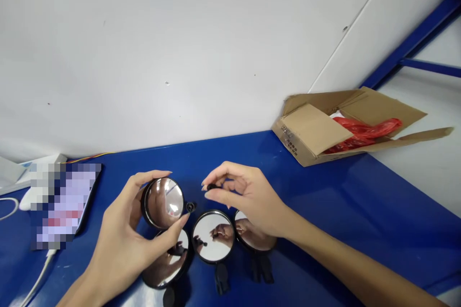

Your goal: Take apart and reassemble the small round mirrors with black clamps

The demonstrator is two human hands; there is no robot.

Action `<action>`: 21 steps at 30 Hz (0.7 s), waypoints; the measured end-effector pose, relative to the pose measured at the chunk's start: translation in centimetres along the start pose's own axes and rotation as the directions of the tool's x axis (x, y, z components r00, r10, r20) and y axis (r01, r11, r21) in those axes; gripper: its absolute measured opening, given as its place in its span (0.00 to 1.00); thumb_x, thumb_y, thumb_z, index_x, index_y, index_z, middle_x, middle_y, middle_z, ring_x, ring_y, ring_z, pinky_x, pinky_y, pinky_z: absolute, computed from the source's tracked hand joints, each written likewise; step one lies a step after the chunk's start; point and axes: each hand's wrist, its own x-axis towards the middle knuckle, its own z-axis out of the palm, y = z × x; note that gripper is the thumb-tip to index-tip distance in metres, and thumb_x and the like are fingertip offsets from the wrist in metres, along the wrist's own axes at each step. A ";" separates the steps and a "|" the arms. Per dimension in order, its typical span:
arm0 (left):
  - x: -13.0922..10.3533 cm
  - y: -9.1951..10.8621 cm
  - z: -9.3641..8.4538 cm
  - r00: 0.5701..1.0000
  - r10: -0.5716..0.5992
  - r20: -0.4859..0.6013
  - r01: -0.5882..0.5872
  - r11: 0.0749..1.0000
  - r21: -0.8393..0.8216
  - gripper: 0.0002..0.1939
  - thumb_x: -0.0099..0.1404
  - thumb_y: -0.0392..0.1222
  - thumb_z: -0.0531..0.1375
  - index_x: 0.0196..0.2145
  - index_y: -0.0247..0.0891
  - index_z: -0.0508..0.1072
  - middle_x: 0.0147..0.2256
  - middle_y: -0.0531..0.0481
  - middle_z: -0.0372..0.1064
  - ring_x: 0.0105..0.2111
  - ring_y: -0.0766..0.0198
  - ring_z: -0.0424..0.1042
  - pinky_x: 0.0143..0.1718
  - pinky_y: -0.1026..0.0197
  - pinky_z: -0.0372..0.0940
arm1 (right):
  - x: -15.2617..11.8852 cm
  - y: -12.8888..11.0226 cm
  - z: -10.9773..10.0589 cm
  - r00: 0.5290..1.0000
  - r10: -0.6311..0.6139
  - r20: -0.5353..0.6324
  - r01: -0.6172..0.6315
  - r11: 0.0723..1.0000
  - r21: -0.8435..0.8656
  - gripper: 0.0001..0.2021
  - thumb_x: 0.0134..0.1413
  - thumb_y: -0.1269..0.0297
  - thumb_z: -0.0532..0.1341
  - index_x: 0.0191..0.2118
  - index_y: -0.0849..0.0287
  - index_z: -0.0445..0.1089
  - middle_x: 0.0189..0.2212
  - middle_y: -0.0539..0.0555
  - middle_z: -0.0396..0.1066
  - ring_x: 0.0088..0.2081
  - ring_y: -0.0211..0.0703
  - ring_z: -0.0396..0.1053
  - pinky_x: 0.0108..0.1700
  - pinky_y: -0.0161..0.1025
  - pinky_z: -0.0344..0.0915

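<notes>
My left hand (124,230) is closed round the rim of a small round mirror (164,203) with a black housing. A black socket joint (190,207) sticks out from that mirror's right side, near my thumb tip. Just right of it, my right hand (245,192) pinches a small black part (212,186), mostly hidden by the fingers, apart from the mirror. Below the hands lie three more round mirrors: one under my left hand (167,264), one in the middle (213,237), and one partly covered by my right hand (254,237). Black clamp-like mounts (222,278) extend from their lower edges.
An open cardboard box (306,139) with a red plastic bag (363,132) stands at the back right of the blue table (324,187). On the left lie a phone (66,206), partly blurred out, and a white cable (39,278). A white wall (198,48) rises behind.
</notes>
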 end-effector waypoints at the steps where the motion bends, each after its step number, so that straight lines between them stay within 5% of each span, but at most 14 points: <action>1: -0.2 0.1 0.1 0.999 0.037 -0.008 -0.037 0.999 0.024 0.32 0.63 0.53 0.77 0.61 0.54 0.73 0.53 0.49 0.75 0.48 0.52 0.78 0.52 0.50 0.76 | -0.3 -0.2 0.3 1.000 -0.013 0.002 0.013 1.000 0.013 0.08 0.63 0.62 0.77 0.45 0.55 0.84 0.43 0.53 0.84 0.44 0.42 0.80 0.46 0.37 0.77; 11: -1.1 -0.1 0.4 0.962 0.267 -0.061 -0.255 0.954 0.160 0.27 0.67 0.49 0.75 0.61 0.58 0.74 0.49 0.51 0.75 0.44 0.52 0.77 0.44 0.51 0.77 | -1.3 -1.1 1.3 0.993 0.113 -0.023 -0.112 0.991 0.067 0.08 0.61 0.62 0.78 0.45 0.52 0.89 0.39 0.52 0.85 0.35 0.38 0.78 0.36 0.33 0.75; 16: -1.1 -0.7 0.5 0.912 0.400 -0.087 -0.389 0.914 0.119 0.29 0.67 0.38 0.74 0.63 0.51 0.74 0.49 0.48 0.77 0.44 0.53 0.79 0.38 0.54 0.80 | -1.6 -0.6 1.5 0.990 0.133 0.050 -0.141 0.968 0.208 0.15 0.64 0.58 0.77 0.56 0.47 0.87 0.47 0.53 0.86 0.38 0.38 0.80 0.39 0.32 0.78; 21: -1.1 -0.7 0.4 0.878 0.472 -0.085 -0.454 0.875 0.167 0.35 0.64 0.36 0.76 0.66 0.46 0.71 0.51 0.48 0.78 0.43 0.56 0.81 0.40 0.57 0.80 | -2.0 -0.6 1.9 0.974 0.203 0.105 -0.224 0.942 0.252 0.14 0.62 0.54 0.78 0.52 0.47 0.88 0.48 0.53 0.85 0.30 0.35 0.78 0.34 0.33 0.79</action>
